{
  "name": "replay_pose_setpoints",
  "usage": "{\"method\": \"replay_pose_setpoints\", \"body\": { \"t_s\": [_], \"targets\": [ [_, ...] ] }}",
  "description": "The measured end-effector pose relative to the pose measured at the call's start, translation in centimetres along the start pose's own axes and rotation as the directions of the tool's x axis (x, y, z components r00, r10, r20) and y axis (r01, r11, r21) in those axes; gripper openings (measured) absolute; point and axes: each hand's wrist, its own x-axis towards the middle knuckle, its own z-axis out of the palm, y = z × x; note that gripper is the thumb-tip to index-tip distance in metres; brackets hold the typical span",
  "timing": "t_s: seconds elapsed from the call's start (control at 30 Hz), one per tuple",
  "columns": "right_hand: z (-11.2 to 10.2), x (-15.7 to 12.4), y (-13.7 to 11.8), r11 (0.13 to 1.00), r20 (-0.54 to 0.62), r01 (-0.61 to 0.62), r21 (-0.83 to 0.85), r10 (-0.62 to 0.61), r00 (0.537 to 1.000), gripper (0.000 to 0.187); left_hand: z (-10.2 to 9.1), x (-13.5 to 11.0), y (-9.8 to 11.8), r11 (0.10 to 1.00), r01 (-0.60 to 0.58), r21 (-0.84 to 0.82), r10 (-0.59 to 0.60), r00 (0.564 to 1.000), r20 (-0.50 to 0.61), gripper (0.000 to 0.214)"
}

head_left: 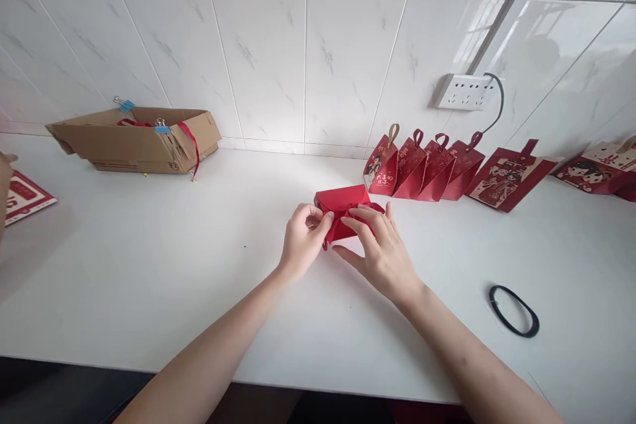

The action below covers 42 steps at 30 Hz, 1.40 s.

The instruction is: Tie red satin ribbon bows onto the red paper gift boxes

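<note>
A small red gift box [340, 197] lies on the white table [209, 265] in front of me, with a red ribbon [331, 230] across its front. At its left end my left hand [304, 238] pinches the ribbon between thumb and fingers. My right hand [380, 252] reaches over the box from the right, fingers spread and bent, the fingertips touching the ribbon near the middle. Parts of the ribbon and the box's lower right side are hidden behind my right fingers.
Several red gift boxes with loop handles [420, 169] stand along the back right. A cardboard box [144, 159] with clips and red ribbon sits at the back left. A black band [514, 311] lies at right. A power socket [462, 93] is on the tiled wall.
</note>
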Motion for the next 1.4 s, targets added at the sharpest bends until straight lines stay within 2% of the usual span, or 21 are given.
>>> {"method": "replay_pose_setpoints", "body": {
  "t_s": [0.17,0.33,0.5,0.63,0.83,0.97,1.13,1.23,1.3,1.4],
  "targets": [
    [0.3,-0.2,-0.4,0.998,-0.032,-0.044,-0.047,0.043,0.999,0.011,0.7,-0.3,0.0,0.992,-0.103,0.070,0.104,0.995,-0.007,0.021],
    [0.4,-0.3,-0.6,0.992,-0.010,-0.076,0.100,0.077,0.997,0.010,0.2,0.0,0.1,0.997,-0.062,0.035,0.062,0.998,-0.010,0.022],
    [0.2,-0.4,-0.4,0.937,0.090,-0.152,0.314,0.130,0.987,0.010,-0.3,0.4,-0.1,0.999,-0.029,0.026,0.031,0.994,-0.108,0.023],
    [-0.1,-0.4,-0.1,0.911,0.138,-0.168,0.378,0.123,0.983,0.010,-0.3,0.6,-0.4,0.999,-0.014,0.048,0.019,0.993,-0.115,0.022],
    [-0.2,-0.4,0.4,0.876,0.120,-0.125,0.466,0.078,0.990,0.013,-0.3,0.7,-0.5,0.997,0.002,0.073,0.007,0.993,-0.121,0.022],
    [-0.1,-0.4,-0.3,0.912,0.071,-0.092,0.401,0.069,0.995,0.011,-0.5,0.5,0.2,0.995,-0.022,0.095,0.037,0.988,-0.151,0.023],
    [-0.3,-0.5,-1.6,0.971,-0.060,-0.020,0.240,0.035,0.998,0.010,-1.1,0.5,0.9,0.987,-0.039,0.158,0.059,0.991,-0.119,0.023],
    [-0.4,-0.4,-1.9,0.988,-0.101,0.004,0.153,0.011,0.995,0.010,-1.2,0.9,0.6,0.983,0.059,0.176,-0.035,0.990,-0.136,0.017],
    [-0.5,-0.4,-1.8,0.993,-0.128,0.027,0.118,-0.011,0.992,0.012,-1.1,1.1,0.6,0.981,0.161,0.107,-0.146,0.980,-0.137,0.032],
    [-0.5,-0.4,-1.7,0.991,-0.155,0.068,0.113,-0.050,0.987,0.015,-0.6,1.1,1.2,0.949,0.311,-0.048,-0.311,0.950,0.002,0.060]
  ]
}}
